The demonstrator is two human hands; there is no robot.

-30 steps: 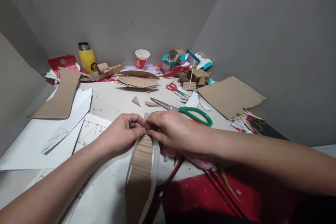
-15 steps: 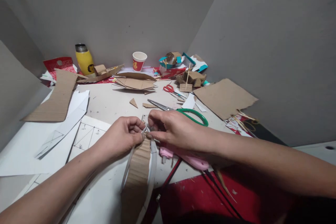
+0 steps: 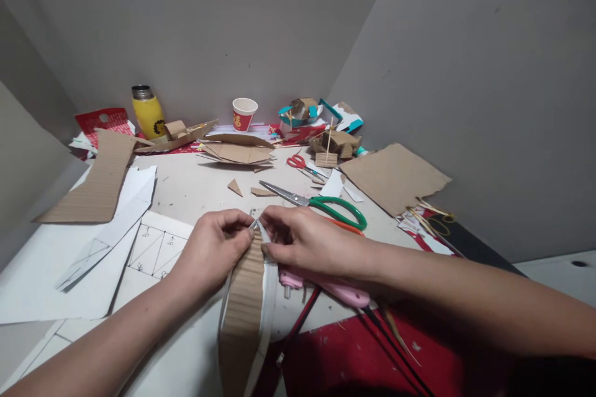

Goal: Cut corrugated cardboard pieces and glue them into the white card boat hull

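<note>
A long corrugated cardboard piece point(image 3: 242, 310) with white paper strips along both edges points away from me and narrows to a tip at its far end. My left hand point(image 3: 218, 245) pinches the left side of this tip between thumb and fingers. On the tip's right side, my right hand point(image 3: 298, 237) is closed on the white edge strip point(image 3: 264, 234), thumb on the near side. The strips meet in a point between both hands. Under my right forearm lies a pink glue gun point(image 3: 342, 291). Green-handled scissors point(image 3: 333, 203) rest just beyond my right hand.
Behind stand a yellow bottle point(image 3: 149, 115), a paper cup point(image 3: 244, 115) and cardboard boat shapes point(image 3: 239, 152). Red scissors point(image 3: 298, 162) and a cardboard sheet point(image 3: 395, 177) lie at the right. Drawn-on paper point(image 3: 156, 248) and cut cardboard point(image 3: 95, 183) lie left. A red mat point(image 3: 363, 353) is near right.
My right fingers have shifted slightly down along the right strip, and the white tip shows more plainly between my hands. The whole view has tilted a little.
</note>
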